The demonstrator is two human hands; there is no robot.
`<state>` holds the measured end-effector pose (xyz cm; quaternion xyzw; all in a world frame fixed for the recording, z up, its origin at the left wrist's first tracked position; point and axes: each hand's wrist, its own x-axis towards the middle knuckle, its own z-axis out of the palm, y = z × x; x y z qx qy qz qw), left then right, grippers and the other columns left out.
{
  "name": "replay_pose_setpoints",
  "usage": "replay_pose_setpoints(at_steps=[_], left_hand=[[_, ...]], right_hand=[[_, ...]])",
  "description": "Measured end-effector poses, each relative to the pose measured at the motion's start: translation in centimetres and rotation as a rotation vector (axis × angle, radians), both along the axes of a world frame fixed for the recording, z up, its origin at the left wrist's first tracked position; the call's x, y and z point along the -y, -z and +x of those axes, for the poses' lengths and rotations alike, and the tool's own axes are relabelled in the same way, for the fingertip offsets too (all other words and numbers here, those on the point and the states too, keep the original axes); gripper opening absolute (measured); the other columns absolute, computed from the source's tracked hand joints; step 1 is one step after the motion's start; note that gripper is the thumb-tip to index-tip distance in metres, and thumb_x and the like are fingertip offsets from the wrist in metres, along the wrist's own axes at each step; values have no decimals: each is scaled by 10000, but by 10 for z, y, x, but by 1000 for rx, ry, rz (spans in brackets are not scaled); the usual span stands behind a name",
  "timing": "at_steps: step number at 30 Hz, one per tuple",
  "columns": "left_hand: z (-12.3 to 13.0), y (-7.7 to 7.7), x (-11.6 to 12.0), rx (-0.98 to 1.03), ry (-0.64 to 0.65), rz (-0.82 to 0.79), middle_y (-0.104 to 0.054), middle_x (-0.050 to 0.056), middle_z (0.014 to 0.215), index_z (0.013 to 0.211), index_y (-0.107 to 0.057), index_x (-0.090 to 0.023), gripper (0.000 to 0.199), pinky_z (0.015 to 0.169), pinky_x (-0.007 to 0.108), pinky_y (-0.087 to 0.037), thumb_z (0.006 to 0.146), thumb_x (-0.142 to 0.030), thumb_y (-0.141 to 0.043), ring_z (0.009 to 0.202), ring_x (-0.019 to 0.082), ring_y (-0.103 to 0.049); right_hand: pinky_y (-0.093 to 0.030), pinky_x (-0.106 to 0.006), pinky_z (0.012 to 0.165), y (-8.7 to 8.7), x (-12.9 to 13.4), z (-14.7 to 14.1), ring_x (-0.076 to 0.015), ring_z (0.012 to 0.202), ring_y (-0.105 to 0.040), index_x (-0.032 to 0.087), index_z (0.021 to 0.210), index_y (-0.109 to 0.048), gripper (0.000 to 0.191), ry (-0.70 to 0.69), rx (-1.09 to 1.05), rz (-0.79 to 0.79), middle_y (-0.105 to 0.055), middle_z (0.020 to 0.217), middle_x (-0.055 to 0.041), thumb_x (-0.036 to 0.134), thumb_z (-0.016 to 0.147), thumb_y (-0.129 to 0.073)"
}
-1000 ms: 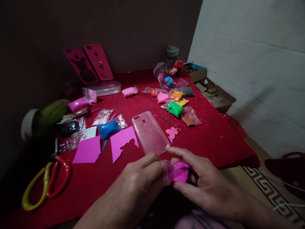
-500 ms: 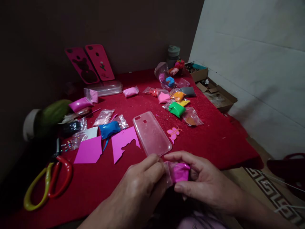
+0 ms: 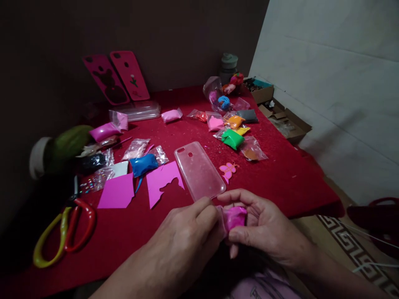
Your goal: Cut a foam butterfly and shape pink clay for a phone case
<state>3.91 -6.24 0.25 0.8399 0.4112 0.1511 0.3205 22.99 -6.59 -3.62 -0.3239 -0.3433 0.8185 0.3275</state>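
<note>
Squeezing one end, the left hand [image 3: 188,234] holds the pink bag [image 3: 235,218] while the right hand [image 3: 271,232] grips the rest, probably so it can't slip, by the near edge of the red worktop [image 3: 274,187]. A clear phone case [image 3: 200,170] lies just past them. Behind the far edge stands a dark wall [image 3: 177,33].

Your left hand [image 3: 187,232] conceals its fingertips and one end of the pink packet [image 3: 235,218]. Your left forearm [image 3: 134,272]: cut off below. Beads [image 3: 94,181], left of your hands: too small to count.
</note>
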Motion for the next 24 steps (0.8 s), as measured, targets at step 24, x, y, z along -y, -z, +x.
replay_pose_setpoints(at_steps=[24], left_hand=[[-4,-5,-10,77,69,-305,-641,-20,783,841,-601,-184,84,548,178,-401,901,-194,-543,618,74,-542]], right_hand=[[-574,-161,583,1,0,0,-75,592,-672,157,1082,-507,449,46,-99,-11,-682,827,5,166,747,-806]])
